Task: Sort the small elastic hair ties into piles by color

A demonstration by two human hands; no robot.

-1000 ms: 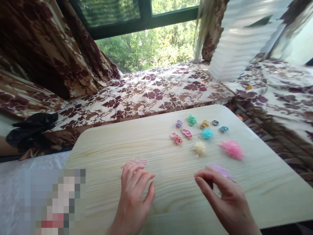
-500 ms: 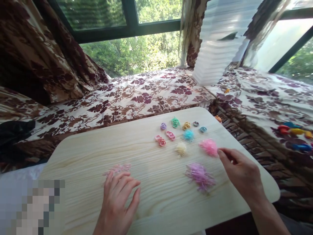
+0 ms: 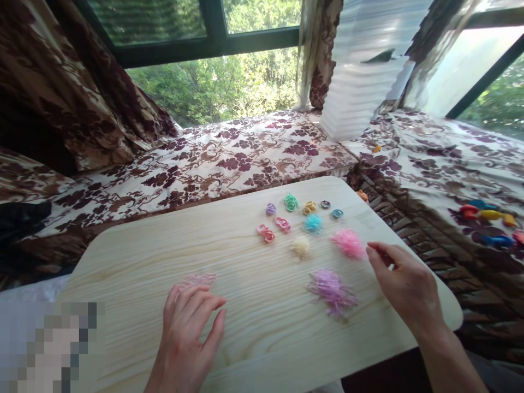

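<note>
On the pale wooden table [image 3: 245,327], my left hand [image 3: 190,325] hovers low with its fingers apart, over the near edge of a small cluster of light pink bands [image 3: 198,279]. My right hand [image 3: 403,284] is at the right, thumb and forefinger pinched together just beside a bright pink heap of thin bands [image 3: 347,243]. Whether anything is between those fingertips is too small to see. Left of that hand lies a purple heap of bands [image 3: 332,292]. A cream heap [image 3: 301,247] and a turquoise heap [image 3: 313,224] lie farther back.
Toward the back are small groups of hair ties: red [image 3: 266,233], pink [image 3: 282,224], purple [image 3: 271,209], green [image 3: 291,202], yellow [image 3: 309,207], dark [image 3: 325,204] and blue [image 3: 337,213]. A flowered bench cover [image 3: 237,158] borders the table. Colourful toys [image 3: 491,214] lie at the right.
My left hand has shifted slightly left over the light pink bands. My right hand has drawn a little to the right of the bright pink heap. The view has moved slightly.
</note>
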